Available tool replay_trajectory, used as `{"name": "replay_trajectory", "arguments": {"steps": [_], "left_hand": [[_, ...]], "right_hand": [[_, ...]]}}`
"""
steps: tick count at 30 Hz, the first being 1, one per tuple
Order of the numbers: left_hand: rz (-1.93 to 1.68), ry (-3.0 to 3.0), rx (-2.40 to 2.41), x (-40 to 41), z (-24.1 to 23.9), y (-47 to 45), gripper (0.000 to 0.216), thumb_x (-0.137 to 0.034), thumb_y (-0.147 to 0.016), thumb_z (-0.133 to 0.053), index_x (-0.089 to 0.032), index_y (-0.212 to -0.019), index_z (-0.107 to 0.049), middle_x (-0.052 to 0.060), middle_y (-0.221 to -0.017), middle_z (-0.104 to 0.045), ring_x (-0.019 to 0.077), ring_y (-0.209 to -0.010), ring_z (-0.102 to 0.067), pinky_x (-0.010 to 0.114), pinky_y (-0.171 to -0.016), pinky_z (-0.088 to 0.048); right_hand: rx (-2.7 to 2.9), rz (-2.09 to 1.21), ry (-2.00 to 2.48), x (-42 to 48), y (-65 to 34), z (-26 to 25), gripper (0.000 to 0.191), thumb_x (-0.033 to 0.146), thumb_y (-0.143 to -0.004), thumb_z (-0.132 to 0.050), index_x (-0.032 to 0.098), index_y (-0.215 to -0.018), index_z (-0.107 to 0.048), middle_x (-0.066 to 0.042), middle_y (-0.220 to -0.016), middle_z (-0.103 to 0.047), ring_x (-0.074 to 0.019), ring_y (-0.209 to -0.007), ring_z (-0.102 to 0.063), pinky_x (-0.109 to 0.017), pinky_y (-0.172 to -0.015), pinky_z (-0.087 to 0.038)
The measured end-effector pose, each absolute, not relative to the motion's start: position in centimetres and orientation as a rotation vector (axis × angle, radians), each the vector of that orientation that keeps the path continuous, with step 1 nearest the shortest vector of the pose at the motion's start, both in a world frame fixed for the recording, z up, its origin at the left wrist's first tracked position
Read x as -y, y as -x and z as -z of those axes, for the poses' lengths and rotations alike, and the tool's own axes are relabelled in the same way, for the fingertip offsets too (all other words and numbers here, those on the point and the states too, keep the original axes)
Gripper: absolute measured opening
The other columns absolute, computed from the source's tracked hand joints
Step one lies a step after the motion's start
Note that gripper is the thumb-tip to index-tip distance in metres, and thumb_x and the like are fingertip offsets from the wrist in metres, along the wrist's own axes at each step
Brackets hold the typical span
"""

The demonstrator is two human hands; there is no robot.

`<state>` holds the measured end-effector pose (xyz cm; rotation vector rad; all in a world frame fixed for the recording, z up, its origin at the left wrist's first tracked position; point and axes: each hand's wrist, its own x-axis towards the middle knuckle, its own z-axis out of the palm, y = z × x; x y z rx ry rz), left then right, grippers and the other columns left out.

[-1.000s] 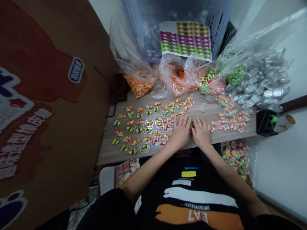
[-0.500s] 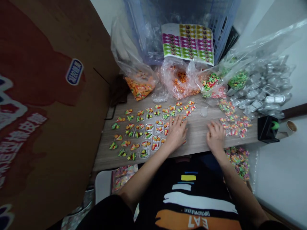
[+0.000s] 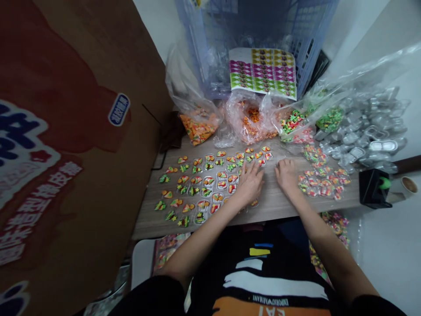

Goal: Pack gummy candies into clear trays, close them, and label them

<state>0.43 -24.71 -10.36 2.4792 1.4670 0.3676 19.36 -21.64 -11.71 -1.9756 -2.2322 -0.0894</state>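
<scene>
My left hand (image 3: 250,183) lies over the right end of the rows of small clear plastic trays (image 3: 222,184), its fingers stretched out and touching trays there. Each tray holds colourful gummy candies, some shaped like pizza slices and green pieces with stars. Part of the rows is hidden under this hand and forearm. Just to the right, my right hand (image 3: 287,177) rests low over the table with its fingers bent and close together. Whatever its fingertips pinch is hidden. Beside it on the right sits a pile of filled, packed candy trays (image 3: 324,182).
Open bags of orange candy (image 3: 199,127), small orange pieces (image 3: 253,116) and green-red candy (image 3: 292,120) line the back. Empty clear trays (image 3: 378,131) are heaped at right, near a black tape dispenser (image 3: 373,188). A sticker sheet (image 3: 263,72) leans on a blue crate (image 3: 312,57). A large carton (image 3: 98,175) stands left.
My right hand has moved left and a little forward, away from the packed pile, to where a clear plastic piece lay. My left hand stays over the trays. The camera view has shifted slightly.
</scene>
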Motion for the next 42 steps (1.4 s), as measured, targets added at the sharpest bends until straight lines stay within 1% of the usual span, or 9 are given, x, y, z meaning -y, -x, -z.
{"name": "replay_trajectory", "arguments": {"steps": [5,10,15,20,25,28,32,35,42], "left_hand": [[-0.361,-2.468,-1.472,19.2,10.2,-2.3,0.047,-0.023,-0.094,-0.052,-0.013,-0.141,-0.053,0.018,-0.157,-0.044,0.0302,-0.148,-0.036,0.051,-0.12,-0.03],[-0.226,-2.448,-1.489,14.6,10.1,-4.1,0.073,-0.036,-0.089,-0.063,-0.008,-0.152,-0.038,0.023,-0.161,-0.035,0.0351,-0.149,-0.031,0.052,-0.118,-0.03],[-0.276,-2.509,-1.473,15.2,10.6,-4.5,0.07,-0.04,-0.088,-0.065,-0.008,-0.147,-0.044,0.019,-0.147,-0.053,0.0342,-0.135,-0.045,0.051,-0.115,-0.031],[-0.343,-2.579,-1.474,18.4,11.1,-5.0,0.065,-0.042,-0.091,-0.061,-0.01,-0.145,-0.047,0.018,-0.14,-0.058,0.0337,-0.134,-0.046,0.058,-0.122,-0.015],[-0.361,-2.597,-1.442,20.8,11.3,-5.6,0.075,-0.044,-0.09,-0.061,-0.005,-0.151,-0.038,0.02,-0.141,-0.056,0.0362,-0.139,-0.042,0.062,-0.124,-0.005],[-0.353,-2.573,-1.421,22.7,11.2,-5.4,0.075,-0.044,-0.091,-0.06,-0.004,-0.15,-0.037,0.022,-0.141,-0.057,0.0371,-0.14,-0.042,0.063,-0.123,-0.005],[-0.355,-2.512,-1.401,25.2,11.1,-4.3,0.076,-0.041,-0.092,-0.057,-0.004,-0.153,-0.032,0.022,-0.146,-0.054,0.0383,-0.144,-0.039,0.064,-0.124,-0.003],[-0.337,-2.487,-1.382,26.2,11.0,-3.0,0.078,-0.036,-0.092,-0.058,-0.005,-0.156,-0.026,0.021,-0.147,-0.055,0.037,-0.147,-0.036,0.064,-0.124,-0.002],[-0.208,-2.61,-1.216,26.5,11.4,-1.3,0.071,-0.033,-0.095,-0.055,-0.017,-0.158,-0.027,0.015,-0.166,-0.029,0.032,-0.156,-0.018,0.06,-0.125,-0.011]], "right_hand": [[2.192,0.077,1.896,24.0,-19.6,12.1,0.013,0.017,-0.089,-0.049,0.018,-0.089,-0.062,-0.013,-0.093,-0.065,-0.0268,-0.09,-0.055,-0.037,-0.077,-0.042],[1.647,-0.355,1.811,25.4,-20.5,11.0,0.007,0.026,-0.082,-0.054,0.022,-0.077,-0.055,-0.003,-0.076,-0.063,-0.0195,-0.071,-0.06,-0.033,-0.069,-0.047],[0.985,-0.826,1.588,25.8,-21.0,10.8,0.025,0.041,-0.07,-0.07,0.022,-0.075,-0.055,-0.002,-0.074,-0.067,-0.0194,-0.072,-0.066,-0.031,-0.06,-0.054],[0.707,-0.924,1.46,25.7,-21.4,10.8,0.028,0.035,-0.064,-0.075,0.022,-0.077,-0.053,0.001,-0.073,-0.07,-0.0179,-0.072,-0.071,-0.025,-0.054,-0.055],[0.647,-1.03,1.365,25.9,-21.0,10.7,0.034,0.032,-0.061,-0.08,0.023,-0.075,-0.051,0.005,-0.067,-0.067,-0.017,-0.065,-0.072,-0.024,-0.051,-0.057],[0.623,-1.102,1.343,27.0,-20.1,10.8,0.041,0.032,-0.059,-0.084,0.023,-0.083,-0.052,0.008,-0.065,-0.064,-0.0168,-0.06,-0.072,-0.025,-0.052,-0.059],[0.58,-1.17,1.356,29.3,-18.7,11.3,0.056,0.034,-0.061,-0.085,0.023,-0.107,-0.055,0.009,-0.066,-0.064,-0.0174,-0.06,-0.073,-0.023,-0.051,-0.058],[0.569,-1.179,1.403,30.6,-17.9,11.9,0.052,0.038,-0.064,-0.083,0.02,-0.105,-0.057,0.008,-0.063,-0.064,-0.0172,-0.058,-0.073,-0.019,-0.045,-0.053],[0.656,-1.17,1.441,30.1,-17.3,13.5,0.054,0.042,-0.063,-0.083,0.02,-0.105,-0.058,0.008,-0.067,-0.064,-0.0154,-0.054,-0.07,-0.021,-0.044,-0.054]]}}
